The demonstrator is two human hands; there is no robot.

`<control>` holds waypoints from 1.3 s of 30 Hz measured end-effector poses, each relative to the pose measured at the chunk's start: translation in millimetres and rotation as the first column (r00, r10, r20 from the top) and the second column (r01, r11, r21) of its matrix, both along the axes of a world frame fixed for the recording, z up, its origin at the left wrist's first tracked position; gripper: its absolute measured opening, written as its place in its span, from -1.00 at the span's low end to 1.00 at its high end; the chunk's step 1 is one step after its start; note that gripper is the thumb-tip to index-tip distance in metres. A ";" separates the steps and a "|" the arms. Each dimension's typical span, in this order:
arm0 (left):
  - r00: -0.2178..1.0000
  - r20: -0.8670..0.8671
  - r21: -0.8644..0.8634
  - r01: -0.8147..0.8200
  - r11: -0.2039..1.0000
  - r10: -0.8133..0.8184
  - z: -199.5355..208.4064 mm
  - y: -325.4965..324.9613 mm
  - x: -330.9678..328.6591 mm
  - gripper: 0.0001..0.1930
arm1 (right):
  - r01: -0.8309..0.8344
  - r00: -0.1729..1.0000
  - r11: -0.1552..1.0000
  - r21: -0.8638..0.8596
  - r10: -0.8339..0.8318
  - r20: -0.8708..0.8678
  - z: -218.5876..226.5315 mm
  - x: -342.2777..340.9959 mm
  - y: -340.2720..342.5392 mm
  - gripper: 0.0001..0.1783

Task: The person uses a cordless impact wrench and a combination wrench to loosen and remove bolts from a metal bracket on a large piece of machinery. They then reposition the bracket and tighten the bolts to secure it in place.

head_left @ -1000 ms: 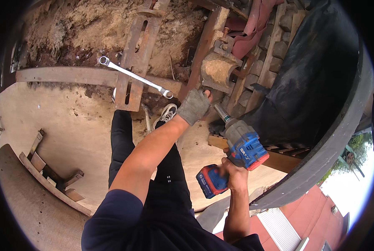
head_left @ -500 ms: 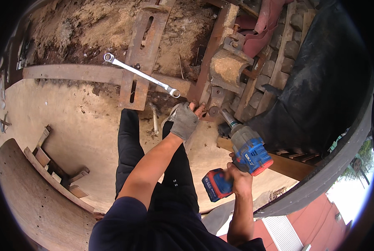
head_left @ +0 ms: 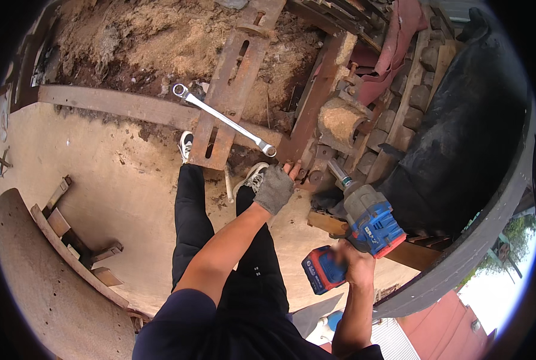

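Note:
My left hand (head_left: 276, 188), in a grey glove with bare fingertips, is closed over the near end of a rusty steel beam (head_left: 307, 133); its thumb is hidden. Just right of the fingertips are a round washer (head_left: 316, 177) and a small metal plate (head_left: 324, 152). My right hand (head_left: 357, 264) grips the handle of a blue and red cordless impact wrench (head_left: 373, 219). Its socket (head_left: 339, 171) points up and left, close to the washer; whether they touch I cannot tell. A double-ended ring spanner (head_left: 223, 120) lies across a slotted rusty plate (head_left: 219, 133).
Right of the beam sits a metal cup-shaped part (head_left: 340, 120) with sawdust in it. Black sheeting (head_left: 460, 138) covers the right side. A pale rod (head_left: 229, 185) stands by my feet. A curved panel (head_left: 52, 270) is at the lower left. Sawdust and dirt (head_left: 166, 42) lie beyond the crossbar.
The view has shifted, so the beam, spanner and both hands appear farther right and lower. Both my shoes now show. The wrench stays in my right hand, its socket still beside the washer.

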State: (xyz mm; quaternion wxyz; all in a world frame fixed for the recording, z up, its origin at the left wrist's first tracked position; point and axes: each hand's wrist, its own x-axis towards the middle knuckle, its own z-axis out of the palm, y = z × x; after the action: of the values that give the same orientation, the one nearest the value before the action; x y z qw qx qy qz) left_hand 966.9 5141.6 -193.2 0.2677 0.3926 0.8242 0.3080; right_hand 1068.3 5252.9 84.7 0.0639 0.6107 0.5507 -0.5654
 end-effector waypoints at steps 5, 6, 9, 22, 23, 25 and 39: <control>0.965 0.105 0.093 -0.249 0.964 0.240 26.9 -16.5 -7.4 -0.41 | 0.082 0.992 0.987 0.141 -0.067 -0.109 21.8 -69.3 26.0 -0.65; 0.943 0.165 0.114 -0.308 0.945 0.288 32.4 -15.3 -11.3 -0.48 | 0.062 0.993 0.985 0.164 -0.044 -0.113 24.7 -81.1 33.5 -0.64; 0.879 0.274 0.257 -0.458 0.851 0.390 61.1 2.9 -37.4 -0.54 | 0.037 0.993 0.976 0.213 -0.012 -0.121 30.8 -111.5 57.4 -0.63; 0.001 0.903 -0.353 -0.569 0.743 0.430 -42.4 176.2 -203.8 0.05 | -0.077 0.997 0.991 0.108 0.077 0.000 -14.1 -192.2 139.7 -0.73; -0.024 0.930 -0.316 -0.565 0.762 0.367 -64.1 183.7 -205.3 0.06 | -0.096 0.995 0.991 0.093 0.095 0.015 -20.5 -198.4 142.6 -0.73; -0.070 0.971 -0.229 -0.556 0.799 0.230 -87.4 195.7 -210.1 0.08 | -0.126 0.991 0.989 0.071 0.123 0.044 -29.7 -207.7 148.0 -0.72; 0.024 0.972 -0.195 -0.471 0.860 0.233 -73.8 229.6 -201.3 0.19 | -0.380 0.889 0.920 0.098 0.334 0.314 -33.2 -201.6 170.0 -0.80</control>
State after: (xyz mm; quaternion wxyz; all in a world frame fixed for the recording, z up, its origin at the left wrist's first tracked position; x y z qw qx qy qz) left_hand 765.6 5371.3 -267.0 0.6162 -0.1027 0.4796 0.6163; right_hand 866.7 5422.9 51.5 0.1994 0.5784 0.6809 -0.4027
